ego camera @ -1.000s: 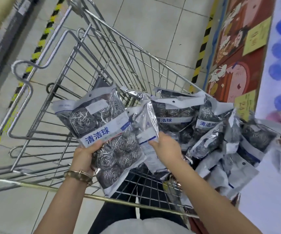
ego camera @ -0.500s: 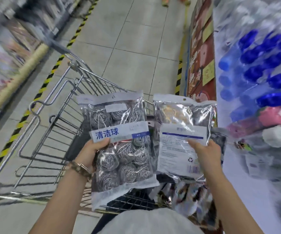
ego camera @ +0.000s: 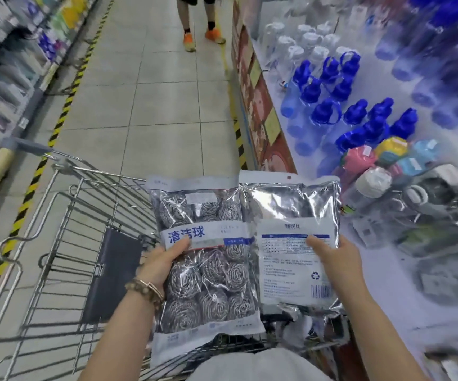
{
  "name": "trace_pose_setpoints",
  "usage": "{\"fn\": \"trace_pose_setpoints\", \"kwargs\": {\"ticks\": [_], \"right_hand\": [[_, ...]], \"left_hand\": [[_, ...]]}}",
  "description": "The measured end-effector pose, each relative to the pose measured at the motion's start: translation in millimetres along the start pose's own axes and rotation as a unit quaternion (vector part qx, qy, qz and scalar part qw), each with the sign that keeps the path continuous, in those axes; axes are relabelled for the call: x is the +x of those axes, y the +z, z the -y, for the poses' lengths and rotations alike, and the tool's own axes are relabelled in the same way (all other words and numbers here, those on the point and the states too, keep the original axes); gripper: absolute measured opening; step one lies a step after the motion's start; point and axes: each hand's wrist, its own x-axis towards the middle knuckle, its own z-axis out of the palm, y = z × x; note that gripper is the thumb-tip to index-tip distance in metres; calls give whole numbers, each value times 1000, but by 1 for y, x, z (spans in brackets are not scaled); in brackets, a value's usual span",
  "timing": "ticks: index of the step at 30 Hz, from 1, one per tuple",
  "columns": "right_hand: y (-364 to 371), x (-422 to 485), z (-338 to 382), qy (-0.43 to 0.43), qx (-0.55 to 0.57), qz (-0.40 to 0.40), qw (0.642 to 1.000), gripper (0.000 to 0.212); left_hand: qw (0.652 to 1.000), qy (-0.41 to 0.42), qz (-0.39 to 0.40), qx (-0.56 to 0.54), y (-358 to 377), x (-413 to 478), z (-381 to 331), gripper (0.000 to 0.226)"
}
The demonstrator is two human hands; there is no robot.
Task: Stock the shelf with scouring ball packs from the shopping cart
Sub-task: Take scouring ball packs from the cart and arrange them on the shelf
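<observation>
Now each hand grasps one pack above the shopping cart (ego camera: 65,243): left hand (ego camera: 164,259) the front-facing pack (ego camera: 206,259), right hand (ego camera: 332,257) the back-facing pack (ego camera: 291,229); next, probably carrying them to the shelf (ego camera: 387,270) at right.

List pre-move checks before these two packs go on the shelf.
1. Left hand grips left pack: ok.
2. Right hand grips right pack: ok.
3. Both packs clear of the cart: ok, held above it.
4. Packs face the same way: not ok; left pack shows its front, right pack its back label.
5. Slot on the shelf for them: cannot tell, too blurred.
6. Aisle: ok; a person stands far ahead of the cart.
</observation>
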Motion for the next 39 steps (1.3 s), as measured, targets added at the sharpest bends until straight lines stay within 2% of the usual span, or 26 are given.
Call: {"fn": "trace_pose_setpoints", "kwargs": {"ticks": [2,4,8,10,13,17,21,23,24,26,28,34,37,39], "right_hand": [[-8,-17,-6,4,13,-39,999,8],[-15,-40,-15,14,30,-84,996,17],[-35,-82,-44,59,52,-179,981,37],[-49,-107,-57,85,71,-227,967,37],[-68,-152,-74,105,107,-276,950,38],[-87,-208,-97,154,187,-324,915,44],[-106,-259,-119,187,221,-385,876,54],[-114,-283,-136,201,235,-408,859,67],[-119,-295,-147,205,247,-419,849,73],[-130,-320,-162,211,268,-444,829,65],[-143,-348,-178,223,284,-462,810,55],[-179,-448,-239,244,319,-521,753,59],[-198,-502,-269,240,329,-562,720,52],[-207,-531,-290,243,339,-582,698,57]], "left_hand": [[999,-3,21,34,9,-1,0,49],[997,-19,39,63,16,-6,2,58],[990,-28,97,103,23,-9,18,112],[981,-38,131,137,31,-14,26,121],[967,-45,172,183,42,-26,42,108],[944,-44,237,226,70,-51,59,114],[918,-36,305,250,101,-96,72,80],[910,-49,318,260,115,-112,85,89],[904,-53,335,260,122,-119,93,85],[891,-53,361,269,134,-144,103,82],[879,-53,379,284,148,-170,119,93],[831,-62,447,325,182,-258,184,46],[799,-62,478,361,197,-302,231,73],[786,-66,491,369,203,-322,259,89]]}}
